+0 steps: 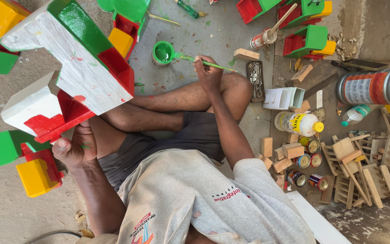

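We log the largest item first: a wooden toy piece, blocky and stepped, with broad white faces, red inner surfaces and green top edges. It is held up off the concrete floor, close to the camera at upper left, tilted. The left hand is clamped on its lower red edge from beneath, thumb out and showing a green paint smear, forearm rising from the lower frame. Next, the right hand is closed around a thin brush with a green handle; the wrist rests on the raised knee and the arm reaches out from the shoulder across the folded legs. The brush tip lies at the rim of a small can of green paint standing on the floor just beyond the knee. The two hands are well apart.
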